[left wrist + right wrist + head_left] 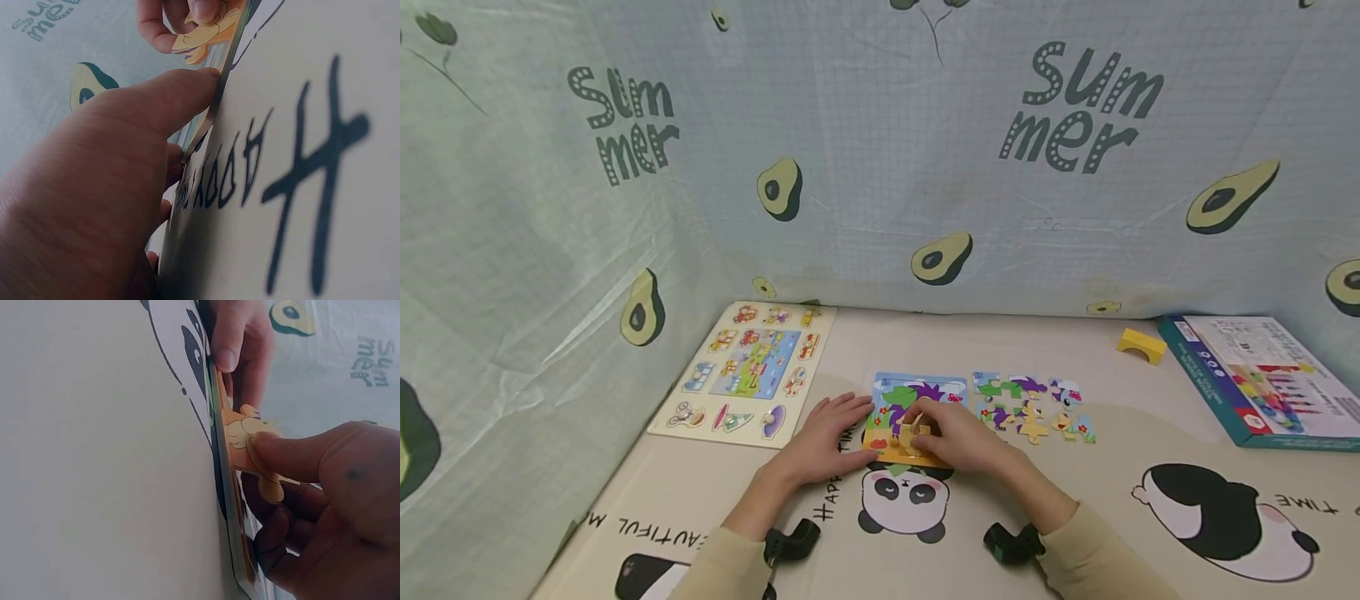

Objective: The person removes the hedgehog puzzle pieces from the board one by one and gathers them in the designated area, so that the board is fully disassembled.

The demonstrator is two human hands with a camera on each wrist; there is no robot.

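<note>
A colourful jigsaw board (891, 390) lies on the table in front of me, its lower part orange. My right hand (961, 435) pinches a yellow-orange jigsaw piece (244, 432) between thumb and fingers. In the right wrist view the piece stands tilted up against the board's lower part; whether it is seated cannot be told. My left hand (825, 440) rests along the board's left side, its fingers extended and the thumb touching the lower left edge. Several loose jigsaw pieces (1032, 423) lie just right of the board, partly grouped together.
A larger wooden picture board (808, 396) with vehicle and toy shapes lies at the back left. At the back right are a yellow arch block (1141, 345) and a flat teal-edged box (1292, 387). Printed cloth walls (865, 217) enclose the table's left and back.
</note>
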